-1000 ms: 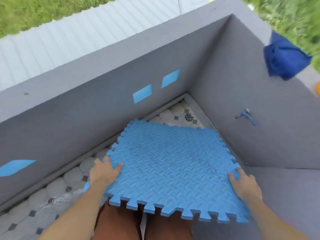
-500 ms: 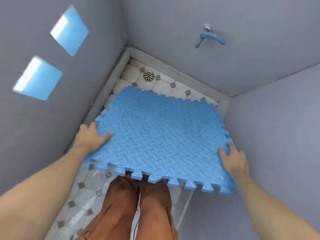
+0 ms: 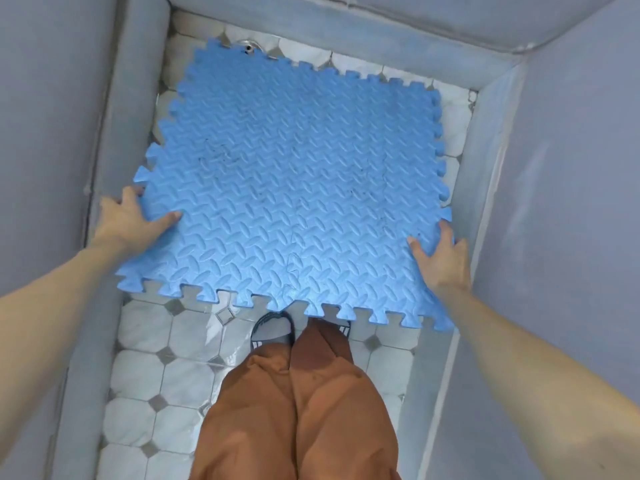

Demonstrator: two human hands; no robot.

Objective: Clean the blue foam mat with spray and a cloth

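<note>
A blue foam mat [image 3: 294, 188] with a ridged pattern, toothed edges and a few dark marks fills the middle of the head view, low over the tiled floor. My left hand [image 3: 130, 221] grips its left edge, thumb lying on top. My right hand [image 3: 441, 258] grips the right edge the same way, fingers hidden beneath. The mat's far edge reaches the floor drain [image 3: 248, 48]. No spray bottle or cloth is in view.
Grey walls [image 3: 52, 98] and a raised grey kerb [image 3: 138, 81] close in the narrow wet floor of white octagonal tiles [image 3: 180, 379] on three sides. My legs in brown trousers [image 3: 298, 403] and a sandalled foot [image 3: 272, 332] stand at the mat's near edge.
The view has tilted down from the wall top to the floor. The mat has gone lower and flatter in both hands, its far edge now at the drain. The tap has left the view.
</note>
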